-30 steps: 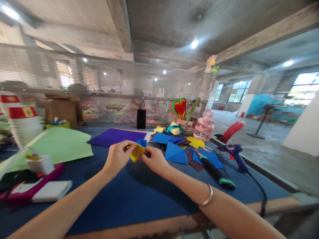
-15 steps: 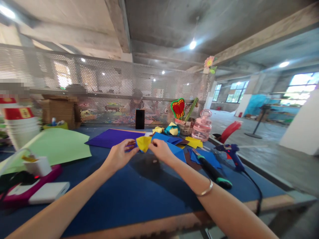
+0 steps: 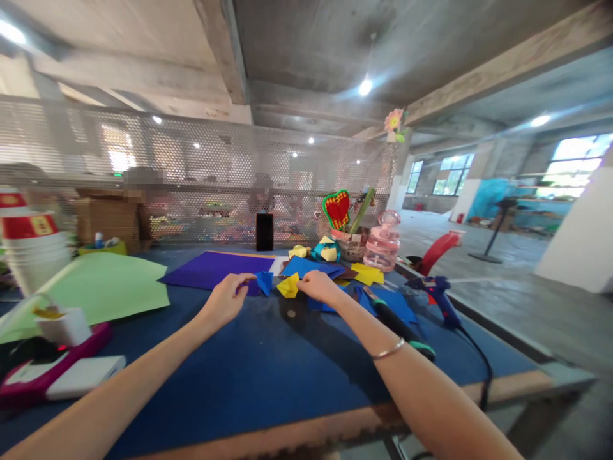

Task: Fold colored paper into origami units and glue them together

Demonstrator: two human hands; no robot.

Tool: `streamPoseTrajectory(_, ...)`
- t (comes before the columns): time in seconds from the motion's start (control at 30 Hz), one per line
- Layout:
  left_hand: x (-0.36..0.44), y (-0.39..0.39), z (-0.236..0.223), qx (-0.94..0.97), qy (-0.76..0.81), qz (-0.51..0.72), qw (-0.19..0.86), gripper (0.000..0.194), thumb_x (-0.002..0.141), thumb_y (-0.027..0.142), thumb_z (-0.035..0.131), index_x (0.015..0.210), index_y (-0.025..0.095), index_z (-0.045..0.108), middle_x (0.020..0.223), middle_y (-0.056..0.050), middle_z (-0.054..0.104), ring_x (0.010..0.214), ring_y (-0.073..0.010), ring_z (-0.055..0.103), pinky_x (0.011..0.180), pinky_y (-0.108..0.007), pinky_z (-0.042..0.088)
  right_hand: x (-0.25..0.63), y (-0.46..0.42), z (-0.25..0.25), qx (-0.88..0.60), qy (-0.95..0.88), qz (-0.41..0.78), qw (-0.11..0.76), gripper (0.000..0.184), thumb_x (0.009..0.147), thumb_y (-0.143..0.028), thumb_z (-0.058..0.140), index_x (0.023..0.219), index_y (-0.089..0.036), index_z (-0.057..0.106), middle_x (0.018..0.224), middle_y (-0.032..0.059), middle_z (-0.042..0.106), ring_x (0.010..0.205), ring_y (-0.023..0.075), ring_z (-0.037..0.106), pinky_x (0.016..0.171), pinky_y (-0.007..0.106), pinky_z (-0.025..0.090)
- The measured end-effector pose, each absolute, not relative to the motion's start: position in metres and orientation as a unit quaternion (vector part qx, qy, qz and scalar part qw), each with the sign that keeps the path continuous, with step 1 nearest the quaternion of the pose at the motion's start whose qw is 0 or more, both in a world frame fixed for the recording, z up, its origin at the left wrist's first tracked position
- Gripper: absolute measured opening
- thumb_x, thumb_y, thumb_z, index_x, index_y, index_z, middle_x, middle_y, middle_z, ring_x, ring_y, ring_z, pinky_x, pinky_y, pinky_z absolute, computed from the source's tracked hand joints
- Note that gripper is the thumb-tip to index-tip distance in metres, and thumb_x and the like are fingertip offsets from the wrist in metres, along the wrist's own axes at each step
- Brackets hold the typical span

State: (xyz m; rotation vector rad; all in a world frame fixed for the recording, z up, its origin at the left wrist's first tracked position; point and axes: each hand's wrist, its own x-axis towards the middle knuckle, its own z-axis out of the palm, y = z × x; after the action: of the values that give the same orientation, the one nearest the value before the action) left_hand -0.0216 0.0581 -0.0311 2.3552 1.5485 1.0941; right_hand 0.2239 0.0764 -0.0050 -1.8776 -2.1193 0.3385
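Note:
Between my hands are two small folded paper pieces, one blue and one yellow. My left hand (image 3: 232,295) pinches the blue folded paper (image 3: 264,282) by its left edge. The yellow folded paper (image 3: 288,286) is gripped at its right corner by the fingers of my right hand (image 3: 320,287). A small gap separates the two pieces. Both are held above the dark blue tabletop (image 3: 230,377). Behind them lie a purple sheet (image 3: 211,271) and blue paper sheets (image 3: 311,267).
Light green paper (image 3: 110,287) and a power strip (image 3: 90,345) lie left. At right are yellow paper (image 3: 368,274), a black-and-green tool (image 3: 400,322), a glue gun (image 3: 440,297) and a pink bottle (image 3: 382,246). A black phone (image 3: 265,232) stands by the mesh screen (image 3: 205,166).
My hands have moved apart. The blue piece, mostly behind the yellow one before, now shows separately at my left hand, while the yellow piece is at my right.

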Motion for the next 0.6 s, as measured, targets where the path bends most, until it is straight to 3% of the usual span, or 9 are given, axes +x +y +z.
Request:
streamPoseTrajectory(0.13, -0.011, 0.076, -0.027, 0.795, 0.514, 0.315, 0.065, 0.043, 0.083, 0.026, 0.041, 0.120, 0.021, 0.061, 0.116, -0.007, 0.067, 0.109, -0.0207, 0.059, 0.095, -0.032, 0.043, 0.223, 0.075, -0.004, -0.648, -0.742, 0.101, 0.137, 0.026, 0.091, -0.037, 0.054, 0.098, -0.014, 0.063, 0.097, 0.0046, 0.065, 0.086, 0.0171, 0.062, 0.077, 0.035, 0.051)
streamPoseTrajectory(0.27, 0.001, 0.092, -0.027, 0.795, 0.530, 0.283, 0.078, 0.039, 0.081, 0.030, 0.044, 0.112, 0.021, 0.067, 0.113, -0.008, 0.069, 0.106, -0.0231, 0.063, 0.092, -0.032, 0.045, 0.222, 0.073, -0.003, -0.642, -0.747, 0.083, 0.153, 0.024, 0.085, -0.031, 0.056, 0.072, -0.015, 0.068, 0.080, 0.0065, 0.068, 0.082, 0.0204, 0.064, 0.065, 0.026, 0.042)
streamPoseTrajectory(0.47, 0.005, 0.096, -0.031, 0.767, 0.552, 0.316, 0.076, 0.033, 0.079, 0.026, 0.041, 0.076, 0.023, 0.074, 0.089, -0.008, 0.075, 0.086, -0.0238, 0.068, 0.080, -0.034, 0.049, 0.219, 0.069, -0.008, -0.636, -0.744, 0.069, 0.190, 0.018, 0.079, -0.031, 0.058, 0.071, -0.020, 0.070, 0.078, 0.0082, 0.069, 0.078, 0.0221, 0.064, 0.058, 0.025, 0.035)
streamPoseTrajectory(0.6, -0.002, 0.090, -0.026, 0.744, 0.551, 0.372, 0.073, 0.034, 0.079, 0.025, 0.040, 0.083, 0.023, 0.074, 0.093, -0.007, 0.075, 0.083, -0.0225, 0.069, 0.079, -0.035, 0.050, 0.219, 0.067, -0.009, -0.630, -0.742, 0.066, 0.218, 0.019, 0.078, -0.033, 0.061, 0.066, -0.021, 0.067, 0.074, 0.0084, 0.068, 0.076, 0.0224, 0.063, 0.059, 0.026, 0.036)
